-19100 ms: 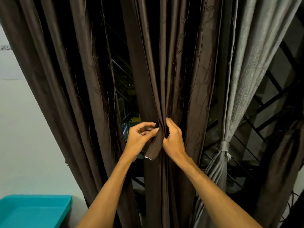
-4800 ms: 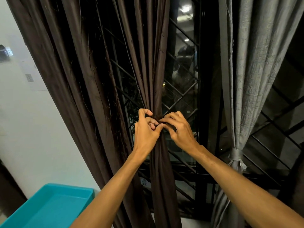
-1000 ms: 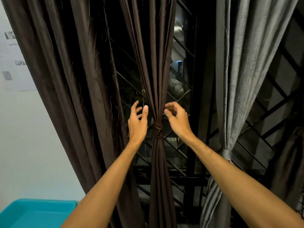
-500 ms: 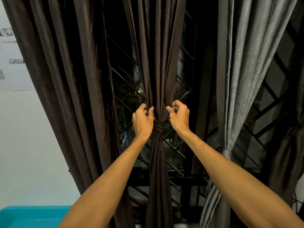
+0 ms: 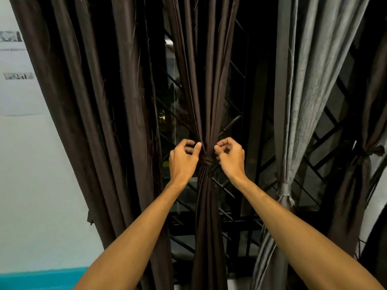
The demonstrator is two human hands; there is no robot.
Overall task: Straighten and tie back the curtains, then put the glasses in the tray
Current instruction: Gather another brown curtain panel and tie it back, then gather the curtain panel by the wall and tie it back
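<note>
Checking the knot (image 5: 205,159) on the brown curtain (image 5: 206,80)

Left hand (image 5: 184,161) and right hand (image 5: 231,159) sit curled on either side of the knot, fingertips at the gathered fabric. It cannot be told whether they pinch it. Risk: a loose knot could slip on release, letting the folds spread. Tray (image 5: 41,277): only the rim shows and its contents are hidden. Glasses: not in view.

Centre, 12 to 6 o'clock: knotted curtain (image 5: 206,101), plain dark brown. 9 o'clock: side curtain (image 5: 94,101), the same dark brown, against a white wall (image 5: 31,174). 3 o'clock: grey curtain (image 5: 303,91) with a fine woven texture. Behind: black grille (image 5: 231,124) in a diagonal lattice. 7 o'clock: teal tray (image 5: 41,278).
</note>
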